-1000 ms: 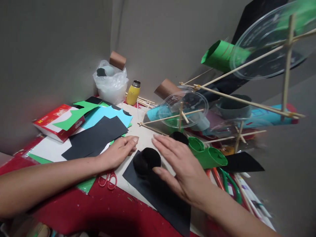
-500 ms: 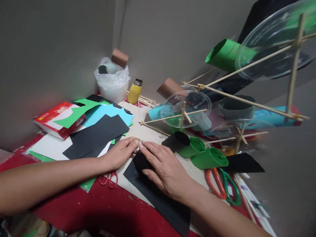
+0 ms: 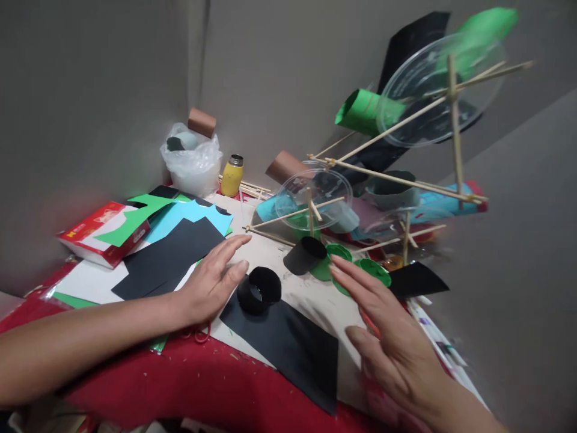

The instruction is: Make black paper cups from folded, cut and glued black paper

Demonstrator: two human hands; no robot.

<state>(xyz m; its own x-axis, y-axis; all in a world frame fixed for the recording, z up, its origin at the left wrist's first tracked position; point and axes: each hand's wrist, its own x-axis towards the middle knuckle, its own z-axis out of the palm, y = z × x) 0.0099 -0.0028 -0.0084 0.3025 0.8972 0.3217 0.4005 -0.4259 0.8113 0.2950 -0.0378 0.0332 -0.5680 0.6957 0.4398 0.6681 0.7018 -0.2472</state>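
A black paper sheet (image 3: pixel 288 346) lies on the table with one end curled into a roll (image 3: pixel 258 290). My left hand (image 3: pixel 211 279) rests flat beside the roll's left side, fingers stretched out, its fingertips close to the roll. Lifted off to the right of the sheet, my right hand (image 3: pixel 390 337) hovers open with fingers spread and holds nothing. Behind the roll lie another black paper tube (image 3: pixel 305 255) and two green paper tubes (image 3: pixel 356 270).
A model of wooden sticks (image 3: pixel 396 177), clear plastic lids (image 3: pixel 315 198) and paper tubes stands at the back right. Black, blue and green sheets (image 3: pixel 175 234) and a red box (image 3: pixel 97 231) lie left. A white bag (image 3: pixel 192 162) and yellow bottle (image 3: pixel 231 175) stand by the wall. Red scissors' handles (image 3: pixel 202 331) peek under my left wrist.
My right hand has come off the black roll and drawn back to the right, open. The roll now stands uncovered. My left hand stays beside it. The view has shifted slightly.
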